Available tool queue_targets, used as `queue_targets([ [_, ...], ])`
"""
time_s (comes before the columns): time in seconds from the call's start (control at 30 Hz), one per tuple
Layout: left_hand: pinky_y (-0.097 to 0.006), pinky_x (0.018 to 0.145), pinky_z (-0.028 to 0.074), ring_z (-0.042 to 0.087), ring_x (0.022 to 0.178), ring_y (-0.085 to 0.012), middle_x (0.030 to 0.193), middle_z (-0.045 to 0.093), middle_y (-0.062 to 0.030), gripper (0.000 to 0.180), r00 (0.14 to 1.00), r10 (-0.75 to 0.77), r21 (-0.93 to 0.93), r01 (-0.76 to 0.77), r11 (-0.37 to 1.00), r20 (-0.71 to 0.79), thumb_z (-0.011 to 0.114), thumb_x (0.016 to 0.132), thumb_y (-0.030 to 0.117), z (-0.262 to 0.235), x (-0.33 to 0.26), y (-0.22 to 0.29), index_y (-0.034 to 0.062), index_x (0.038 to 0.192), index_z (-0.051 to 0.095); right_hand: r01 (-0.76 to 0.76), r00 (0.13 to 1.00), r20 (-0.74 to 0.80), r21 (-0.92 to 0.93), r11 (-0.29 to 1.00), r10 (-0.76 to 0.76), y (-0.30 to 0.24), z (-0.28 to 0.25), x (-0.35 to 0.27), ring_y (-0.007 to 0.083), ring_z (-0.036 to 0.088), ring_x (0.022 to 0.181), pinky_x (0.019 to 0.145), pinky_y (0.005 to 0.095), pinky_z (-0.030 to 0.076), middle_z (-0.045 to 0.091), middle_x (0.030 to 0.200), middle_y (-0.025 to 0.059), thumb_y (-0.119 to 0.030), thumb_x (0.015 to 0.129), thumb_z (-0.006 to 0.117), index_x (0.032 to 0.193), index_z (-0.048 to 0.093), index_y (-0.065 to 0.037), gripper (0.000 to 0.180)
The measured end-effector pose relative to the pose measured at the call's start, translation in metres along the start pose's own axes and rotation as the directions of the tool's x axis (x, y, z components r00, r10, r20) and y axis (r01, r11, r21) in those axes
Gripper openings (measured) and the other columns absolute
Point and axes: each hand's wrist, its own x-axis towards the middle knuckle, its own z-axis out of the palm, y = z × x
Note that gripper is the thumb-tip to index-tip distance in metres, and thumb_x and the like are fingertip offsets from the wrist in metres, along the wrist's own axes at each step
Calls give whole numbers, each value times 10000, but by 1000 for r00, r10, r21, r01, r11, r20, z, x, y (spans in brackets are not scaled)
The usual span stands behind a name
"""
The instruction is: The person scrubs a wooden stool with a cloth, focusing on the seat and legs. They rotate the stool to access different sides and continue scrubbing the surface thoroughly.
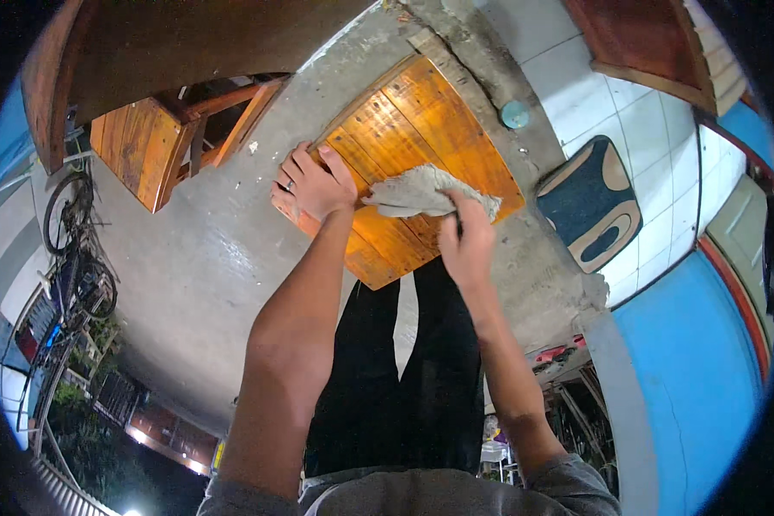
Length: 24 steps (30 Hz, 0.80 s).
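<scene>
In front of my legs stands a small varnished wooden table or stool with a slatted orange-brown top point(404, 112). My left hand point(316, 182) rests on its left edge, fingers spread over the rim, a ring on one finger. A crumpled greyish-white cloth point(417, 191) lies on the right part of the top. My right hand point(467, 238) grips the near right end of this cloth between thumb and fingers, close to the table's right corner.
Another slatted wooden stool point(142, 150) stands at the left, beside a large dark wooden piece point(189, 43). To the right, a dark blue and beige mat point(589, 202) lies on white tiles. A round greenish object point(514, 114) sits near the tile edge. Bicycles point(77, 249) stand far left.
</scene>
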Motion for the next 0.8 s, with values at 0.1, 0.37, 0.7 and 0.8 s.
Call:
queue_targets([
  [0.1,-509,1050,244,470,1172,-292,1207,568,-77,366,1000,-14,69,13,998,18,391,978,428,-3,0,-2,154,1154,557,-345,937,46,247,905,345,-22,-43,8,235,629,730,658,317,483,660,896,164,-21,853,537,1151,620,26,313],
  [0.37,-551,1050,228,465,1149,-291,1131,571,-114,385,998,-38,0,38,999,-51,430,950,442,9,-6,-6,118,1102,572,195,908,-333,-198,961,-253,-77,-68,-13,314,624,829,758,366,499,645,963,184,-51,832,663,1172,615,23,351],
  [0.7,-570,1063,217,466,1136,-314,1122,567,-126,366,998,-39,2,39,999,-56,446,940,414,8,-1,0,112,1110,566,191,969,-63,-431,882,-241,-5,32,-34,373,495,1248,1026,460,401,540,1346,203,-161,909,616,1276,588,-28,391],
  [0.8,-567,1045,228,465,1118,-317,1106,564,-130,365,997,-10,-8,10,1000,-76,441,942,416,4,-2,-4,112,1107,557,295,942,31,-550,781,-334,10,42,-12,348,428,1338,1071,452,367,477,1441,150,-214,928,576,1371,527,-105,459],
])
